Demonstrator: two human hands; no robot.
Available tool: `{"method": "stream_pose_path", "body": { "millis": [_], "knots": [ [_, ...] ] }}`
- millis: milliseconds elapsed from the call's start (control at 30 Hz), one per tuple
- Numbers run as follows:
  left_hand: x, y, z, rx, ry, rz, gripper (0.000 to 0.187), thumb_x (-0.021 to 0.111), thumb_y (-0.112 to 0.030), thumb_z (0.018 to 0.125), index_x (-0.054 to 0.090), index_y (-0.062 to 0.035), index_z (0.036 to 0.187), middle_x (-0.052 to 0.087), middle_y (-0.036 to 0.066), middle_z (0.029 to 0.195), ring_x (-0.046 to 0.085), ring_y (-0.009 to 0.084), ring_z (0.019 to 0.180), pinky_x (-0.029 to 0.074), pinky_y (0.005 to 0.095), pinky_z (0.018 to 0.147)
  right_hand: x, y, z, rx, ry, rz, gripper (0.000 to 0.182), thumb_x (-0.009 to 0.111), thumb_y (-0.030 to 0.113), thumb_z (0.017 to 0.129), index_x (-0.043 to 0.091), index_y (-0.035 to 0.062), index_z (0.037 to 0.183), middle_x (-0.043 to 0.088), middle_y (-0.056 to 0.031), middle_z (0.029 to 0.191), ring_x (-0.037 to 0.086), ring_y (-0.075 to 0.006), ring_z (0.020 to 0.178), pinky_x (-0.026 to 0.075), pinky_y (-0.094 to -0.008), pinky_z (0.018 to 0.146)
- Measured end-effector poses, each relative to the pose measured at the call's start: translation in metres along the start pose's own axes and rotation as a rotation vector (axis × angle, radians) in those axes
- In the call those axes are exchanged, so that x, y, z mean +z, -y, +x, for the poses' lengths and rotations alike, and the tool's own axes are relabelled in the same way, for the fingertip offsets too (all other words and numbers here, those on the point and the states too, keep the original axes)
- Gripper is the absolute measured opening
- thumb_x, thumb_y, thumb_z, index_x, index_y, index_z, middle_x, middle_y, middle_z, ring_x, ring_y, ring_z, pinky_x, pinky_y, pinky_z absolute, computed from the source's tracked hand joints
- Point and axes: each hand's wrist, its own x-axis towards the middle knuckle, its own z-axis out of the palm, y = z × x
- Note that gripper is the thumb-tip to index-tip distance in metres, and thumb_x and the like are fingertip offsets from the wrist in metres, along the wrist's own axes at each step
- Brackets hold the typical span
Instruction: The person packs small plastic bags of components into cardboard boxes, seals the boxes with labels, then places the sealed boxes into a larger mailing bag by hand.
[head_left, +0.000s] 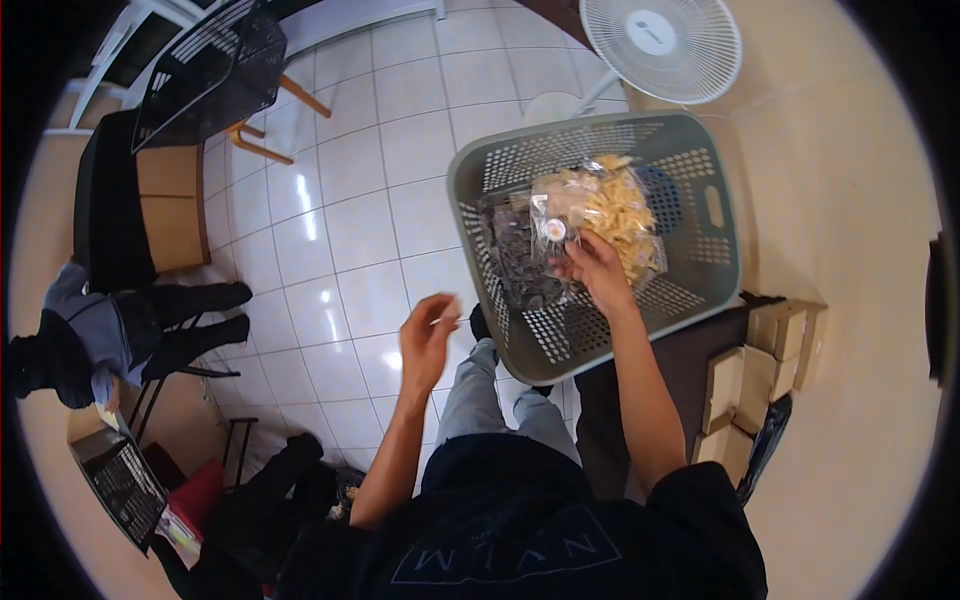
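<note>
A grey-green plastic basket point(715, 270) with perforated sides stands in front of me. Inside it lie clear packs of yellow pieces point(625, 215) and, on the left, packs of dark pieces point(515, 255). My right hand point(597, 268) reaches over the basket, its fingers closed at the edge of a clear pack with a round white label point(556, 230). Left of the basket, above the tiled floor, my left hand point(428, 335) is raised with its fingers curled together; a small pale thing seems to show at the fingertips, too blurred to name.
A white fan point(655, 35) stands behind the basket. Cardboard boxes point(740, 385) sit on a dark surface at the right. Two people, one in grey point(90, 335) and one in black point(265, 500), are at the left, near a black crate point(125, 485).
</note>
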Motion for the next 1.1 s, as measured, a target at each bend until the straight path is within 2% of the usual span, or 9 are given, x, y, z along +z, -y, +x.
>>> {"method": "stream_pose_path", "body": {
  "millis": [133,267,367,467,533,833,933,1000,1100],
  "knots": [
    [0.093,-0.052,-0.011,0.088,0.259,-0.132,0.027,0.065,-0.009,0.092,0.061,0.0035,0.115,0.066,0.01,0.102,0.063,0.0149,0.09,0.052,0.027,0.078,0.01,0.042,-0.118,-0.115,0.045,0.205,0.028,0.054,0.003,0.096,0.053,-0.0041,0.123,0.064,-0.0118,0.104,0.068,-0.0232,0.087,0.06,-0.0383,0.073],
    [0.145,-0.075,-0.047,0.081,0.628,-0.258,0.024,0.067,-0.003,0.089,0.063,0.0034,0.112,0.067,0.007,0.099,0.062,0.0118,0.088,0.052,0.0258,0.077,0.004,0.053,-0.198,-0.222,-0.017,0.243,0.028,0.055,0.005,0.096,0.053,-0.003,0.123,0.064,-0.0128,0.107,0.067,-0.0226,0.087,0.061,-0.0382,0.07],
    [0.17,-0.078,-0.086,0.064,0.696,-0.198,0.019,0.068,-0.001,0.089,0.065,0.0041,0.107,0.068,0.005,0.096,0.061,0.0084,0.086,0.052,0.0239,0.074,-0.003,0.058,-0.246,-0.287,-0.169,0.119,0.028,0.064,0.01,0.093,0.058,-0.0018,0.117,0.065,-0.0099,0.102,0.064,-0.0151,0.081,0.06,-0.0315,0.058],
    [0.189,-0.066,-0.12,0.126,0.735,-0.149,0.019,0.068,-0.002,0.089,0.067,0.0048,0.106,0.069,0.005,0.094,0.06,0.0062,0.082,0.05,0.0222,0.071,-0.015,0.058,-0.282,-0.298,-0.35,-0.069,0.023,0.067,0.01,0.091,0.062,-0.0019,0.11,0.067,-0.0071,0.095,0.063,-0.0116,0.08,0.059,-0.0277,0.055],
    [0.197,-0.063,-0.137,0.184,0.794,0.051,0.018,0.067,-0.003,0.089,0.068,0.0055,0.105,0.069,0.004,0.091,0.06,0.0061,0.081,0.05,0.0223,0.07,-0.028,0.055,-0.304,-0.306,-0.346,0.025,0.02,0.068,0.011,0.09,0.065,-0.0019,0.105,0.067,-0.0052,0.091,0.063,-0.0099,0.079,0.058,-0.0262,0.054],
    [0.256,-0.021,-0.227,0.128,0.955,0.112,0.018,0.065,-0.003,0.091,0.069,0.0045,0.107,0.07,0.005,0.095,0.06,0.0078,0.084,0.047,0.0232,0.073,-0.114,0.009,-0.404,-0.302,-0.262,0.191,0.02,0.063,0.005,0.092,0.063,-0.0034,0.109,0.067,-0.0069,0.097,0.065,-0.0144,0.086,0.063,-0.0316,0.067],
    [0.272,-0.003,-0.252,0.12,0.979,0.129,0.019,0.065,-0.003,0.091,0.068,0.0046,0.108,0.07,0.005,0.096,0.06,0.0079,0.086,0.048,0.0236,0.074,-0.137,-0.01,-0.431,-0.284,-0.248,0.23,0.021,0.064,0.003,0.091,0.063,-0.0032,0.111,0.067,-0.0062,0.099,0.063,-0.0117,0.086,0.059,-0.0283,0.071],
    [0.281,0.007,-0.264,0.093,1.001,0.167,0.02,0.065,-0.004,0.091,0.067,0.0048,0.109,0.07,0.006,0.097,0.061,0.0081,0.087,0.049,0.0243,0.076,-0.149,-0.02,-0.441,-0.479,-0.377,-0.095,0.02,0.064,0.002,0.091,0.064,-0.003,0.11,0.067,-0.0047,0.098,0.061,-0.0085,0.085,0.053,-0.0252,0.074],
    [0.291,0.017,-0.283,0.086,1.052,0.153,0.018,0.065,-0.002,0.09,0.068,0.0051,0.107,0.069,0.004,0.095,0.059,0.0062,0.086,0.05,0.0223,0.074,-0.166,-0.025,-0.462,-0.415,-0.34,0.0,0.019,0.066,0.003,0.09,0.065,-0.0025,0.108,0.068,-0.0032,0.095,0.06,-0.0066,0.084,0.048,-0.0244,0.076]
  ]
}}
